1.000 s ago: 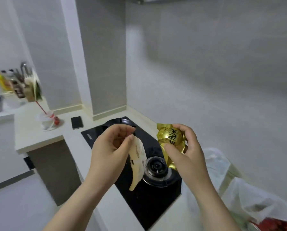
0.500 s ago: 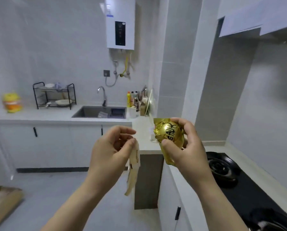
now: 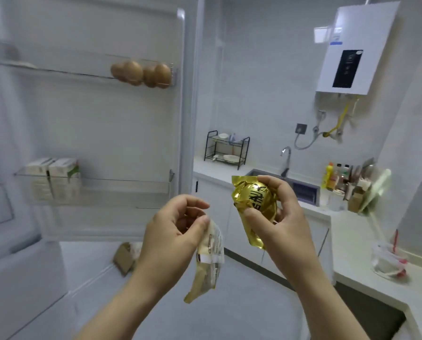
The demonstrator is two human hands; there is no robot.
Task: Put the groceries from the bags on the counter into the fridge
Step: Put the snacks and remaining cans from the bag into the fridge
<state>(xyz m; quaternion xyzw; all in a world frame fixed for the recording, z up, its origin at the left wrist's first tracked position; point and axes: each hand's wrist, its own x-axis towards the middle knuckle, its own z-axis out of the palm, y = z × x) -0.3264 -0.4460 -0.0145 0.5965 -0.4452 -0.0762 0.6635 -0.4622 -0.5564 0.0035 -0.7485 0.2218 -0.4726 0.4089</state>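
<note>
1. Across the white tiled kitchen, note the surface [image 3: 347, 244] along the right wall and the fridge door [image 3: 107, 123] standing open at left.
2. Read the door shelves: eggs [image 3: 141, 74] at the right end of the upper one, cartons [image 3: 53, 179] at the left end of the lower one.
3. Check the right hand [image 3: 278, 217]: grip wrapped round a gold foil packet [image 3: 254, 202], fingers over the top, thumb against the front, in the air short of the door.
4. Check the left hand [image 3: 173, 231]: grip pinching the top of a pale packet [image 3: 208, 261] between thumb and forefinger, with the rest dangling.
5. Judge the step as carrying both packets to the fridge; likely calls for moving closer before reaching.
6. Place one packet at a time, probably the round gold one first, low behind the shelf rail to stop any roll.
7. Aim for the lower shelf, to the right of the cartons.
8. Support the dangling packet from below if possible; so light a pinch risks a drop.
9. Steer clear of the eggs.
</note>
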